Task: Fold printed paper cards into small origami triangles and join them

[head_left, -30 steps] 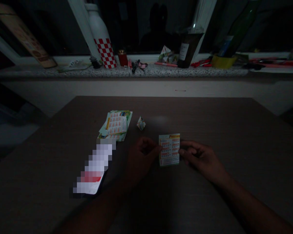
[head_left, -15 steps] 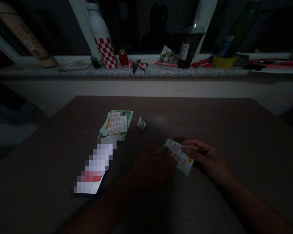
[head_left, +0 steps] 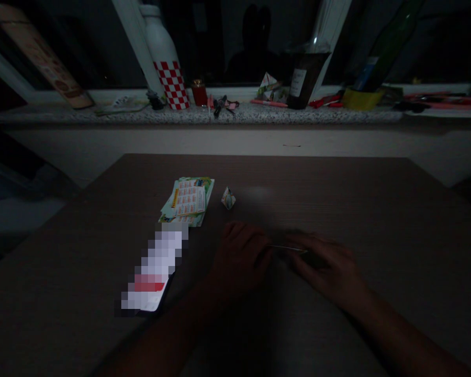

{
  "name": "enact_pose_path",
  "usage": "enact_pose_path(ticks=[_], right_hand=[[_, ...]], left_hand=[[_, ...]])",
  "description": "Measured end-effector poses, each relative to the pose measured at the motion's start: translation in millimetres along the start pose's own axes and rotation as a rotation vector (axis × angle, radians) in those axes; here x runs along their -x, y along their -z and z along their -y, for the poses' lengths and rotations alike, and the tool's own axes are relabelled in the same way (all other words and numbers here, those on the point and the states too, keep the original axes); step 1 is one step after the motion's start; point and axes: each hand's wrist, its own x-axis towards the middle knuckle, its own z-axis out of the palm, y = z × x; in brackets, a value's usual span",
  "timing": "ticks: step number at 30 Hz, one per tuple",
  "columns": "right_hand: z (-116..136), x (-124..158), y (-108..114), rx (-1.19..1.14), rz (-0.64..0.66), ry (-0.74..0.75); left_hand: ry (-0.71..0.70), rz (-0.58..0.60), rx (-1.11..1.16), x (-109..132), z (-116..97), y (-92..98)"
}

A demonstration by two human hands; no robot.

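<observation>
Your left hand (head_left: 241, 256) and right hand (head_left: 324, 262) pinch one card (head_left: 288, 247) edge-on; beyond your left hand lie one card stack (head_left: 188, 200) and one folded paper (head_left: 228, 198).

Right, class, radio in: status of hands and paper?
Left hand and right hand pinch paper slip, seen edge-on. Card stack and folded piece lie clear.

Very dim and underexposed (hands nearly lost in shadow); faint glare on the table (head_left: 259, 193), edges bowed.
</observation>
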Motion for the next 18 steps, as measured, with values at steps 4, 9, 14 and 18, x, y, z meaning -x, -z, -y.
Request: enact_pose_path(ticks=[4,9,14,18], right_hand=[[3,-5,4,0.004,-0.039,0.104],[7,-5,3,0.019,-0.047,0.167],[8,-3,-1,0.038,-0.042,0.206],[9,-3,-3,0.024,-0.033,0.218]], left_hand=[[-0.003,-0.035,-0.005,-1,-2,2.3],[-0.018,-0.138,-0.025,-5,-9,5.4],[-0.024,-0.151,-0.044,-6,-12,5.5],[0.012,-0.148,-0.048,-8,-12,6.4]])
